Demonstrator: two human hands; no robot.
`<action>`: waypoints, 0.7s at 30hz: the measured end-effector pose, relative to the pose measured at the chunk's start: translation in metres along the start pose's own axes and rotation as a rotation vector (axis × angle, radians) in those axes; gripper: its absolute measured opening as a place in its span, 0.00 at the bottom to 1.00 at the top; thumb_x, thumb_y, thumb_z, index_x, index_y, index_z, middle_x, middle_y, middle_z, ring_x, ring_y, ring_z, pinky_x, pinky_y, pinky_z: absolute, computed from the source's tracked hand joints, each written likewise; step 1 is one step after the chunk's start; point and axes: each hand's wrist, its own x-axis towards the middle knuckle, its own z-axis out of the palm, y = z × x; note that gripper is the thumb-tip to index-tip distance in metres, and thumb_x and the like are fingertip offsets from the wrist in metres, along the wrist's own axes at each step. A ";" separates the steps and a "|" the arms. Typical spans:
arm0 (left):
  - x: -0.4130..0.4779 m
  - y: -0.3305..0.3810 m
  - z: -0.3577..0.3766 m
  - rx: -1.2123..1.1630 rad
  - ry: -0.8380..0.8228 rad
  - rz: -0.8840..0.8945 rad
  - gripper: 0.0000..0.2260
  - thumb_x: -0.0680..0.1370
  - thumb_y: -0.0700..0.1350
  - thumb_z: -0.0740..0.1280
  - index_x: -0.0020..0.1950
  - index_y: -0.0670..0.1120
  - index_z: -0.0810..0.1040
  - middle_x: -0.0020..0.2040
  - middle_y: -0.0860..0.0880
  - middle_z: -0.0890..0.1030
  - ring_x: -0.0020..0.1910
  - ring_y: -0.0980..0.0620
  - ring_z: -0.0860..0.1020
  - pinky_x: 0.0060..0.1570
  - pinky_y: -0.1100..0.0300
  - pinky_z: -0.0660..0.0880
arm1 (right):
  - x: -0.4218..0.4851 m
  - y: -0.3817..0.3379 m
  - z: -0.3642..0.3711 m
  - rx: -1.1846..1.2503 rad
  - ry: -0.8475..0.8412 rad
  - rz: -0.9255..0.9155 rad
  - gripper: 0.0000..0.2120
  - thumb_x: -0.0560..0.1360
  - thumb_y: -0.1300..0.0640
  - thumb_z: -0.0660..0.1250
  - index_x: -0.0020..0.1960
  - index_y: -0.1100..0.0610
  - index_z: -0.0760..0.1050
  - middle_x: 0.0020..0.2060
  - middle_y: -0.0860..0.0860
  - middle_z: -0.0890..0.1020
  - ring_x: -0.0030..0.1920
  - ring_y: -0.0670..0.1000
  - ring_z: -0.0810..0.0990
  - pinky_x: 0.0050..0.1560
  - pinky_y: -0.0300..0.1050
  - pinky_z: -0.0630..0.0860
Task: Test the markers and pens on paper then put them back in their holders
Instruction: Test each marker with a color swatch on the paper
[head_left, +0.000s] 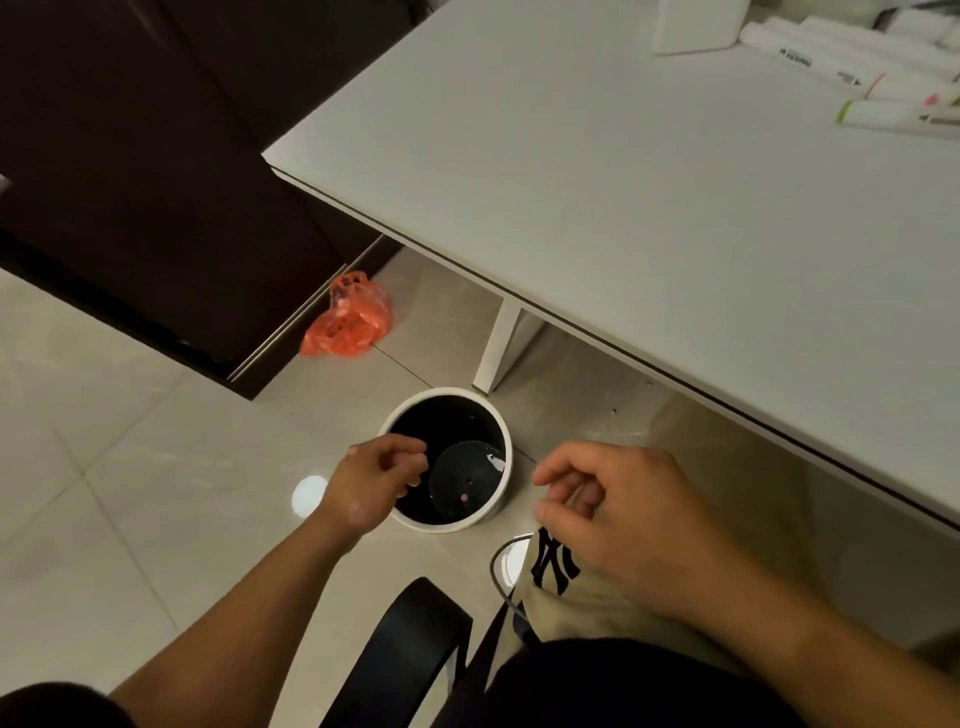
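Our left hand (382, 475) hung over the white bin (447, 526) on the floor, fingers curled in; we couldn't tell if it held anything. Right hand (618, 514) hovered beside the bin, fingers loosely bent, nothing in it. Markers (883, 88) lay piled on the desk (623, 182), far corner, well apart from both hands. Orange bag (348, 317) sat on the floor.
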 end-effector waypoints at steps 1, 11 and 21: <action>-0.010 0.018 -0.010 -0.030 0.015 0.089 0.06 0.78 0.46 0.70 0.53 0.55 0.83 0.44 0.50 0.85 0.43 0.51 0.84 0.47 0.53 0.82 | -0.004 -0.012 -0.005 0.011 0.011 -0.033 0.05 0.73 0.50 0.73 0.45 0.41 0.79 0.42 0.34 0.81 0.39 0.40 0.82 0.36 0.29 0.76; -0.065 0.217 -0.016 -0.276 -0.052 0.767 0.13 0.77 0.55 0.72 0.55 0.49 0.83 0.42 0.43 0.84 0.35 0.44 0.80 0.36 0.60 0.76 | -0.074 -0.068 -0.117 0.066 0.328 -0.200 0.05 0.69 0.48 0.73 0.45 0.43 0.82 0.38 0.38 0.84 0.38 0.43 0.83 0.35 0.28 0.74; -0.043 0.377 0.108 0.425 -0.007 1.085 0.07 0.77 0.50 0.71 0.55 0.54 0.83 0.46 0.60 0.82 0.45 0.62 0.79 0.45 0.71 0.74 | -0.180 0.003 -0.239 -0.007 0.750 0.056 0.08 0.69 0.47 0.75 0.47 0.39 0.83 0.37 0.45 0.86 0.35 0.46 0.83 0.30 0.30 0.73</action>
